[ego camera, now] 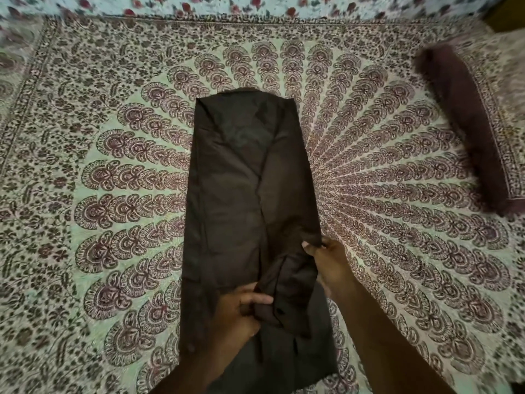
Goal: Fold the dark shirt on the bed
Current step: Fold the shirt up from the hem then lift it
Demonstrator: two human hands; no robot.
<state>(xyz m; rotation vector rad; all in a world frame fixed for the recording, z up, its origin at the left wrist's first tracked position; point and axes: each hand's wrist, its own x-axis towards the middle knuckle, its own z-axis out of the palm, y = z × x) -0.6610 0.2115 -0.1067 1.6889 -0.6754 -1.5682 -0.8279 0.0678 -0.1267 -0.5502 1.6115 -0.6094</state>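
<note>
dark shirt (241, 180) | look: plain dark brown, lightly creased (one small button shows near the lower end) | state: sides folded inward into a long narrow strip | pose: flat, running away from the person, near-end flap bunched and gripped by both hands | place: middle of the bed (383, 166)

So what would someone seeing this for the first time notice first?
The dark shirt, folded into a long narrow strip, lies down the middle of the fan-patterned bedspread. Both hands grip its near end: the left hand on a bunched fold, the right hand at the right edge. A maroon-edged pillow sits at the far right.
</note>
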